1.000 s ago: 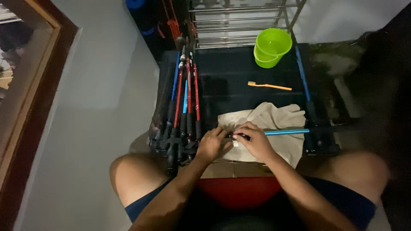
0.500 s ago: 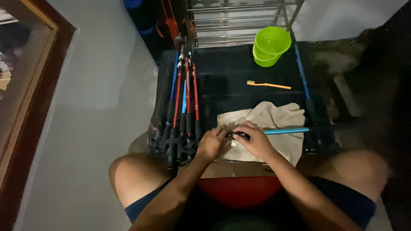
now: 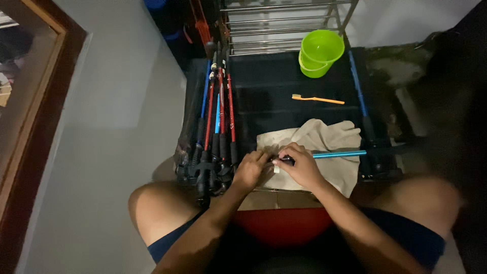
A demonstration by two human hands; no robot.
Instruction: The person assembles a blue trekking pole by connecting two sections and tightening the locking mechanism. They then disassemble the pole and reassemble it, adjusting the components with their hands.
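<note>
A slim blue pole lies across a beige cloth in front of me. My right hand grips its dark near end, and my left hand closes on the same end right beside it, fingertips meeting. To the left of my left hand lies a bundle of red, blue and black trekking poles, their black grips nearest me.
A green bucket stands at the back of the dark mat, with an orange toothbrush in front of it. A metal rack rises behind. A wooden door frame runs along the left. My bare knees flank a red seat.
Both hands stay at the pole's near end with only small finger shifts. The blue pole has not visibly moved.
</note>
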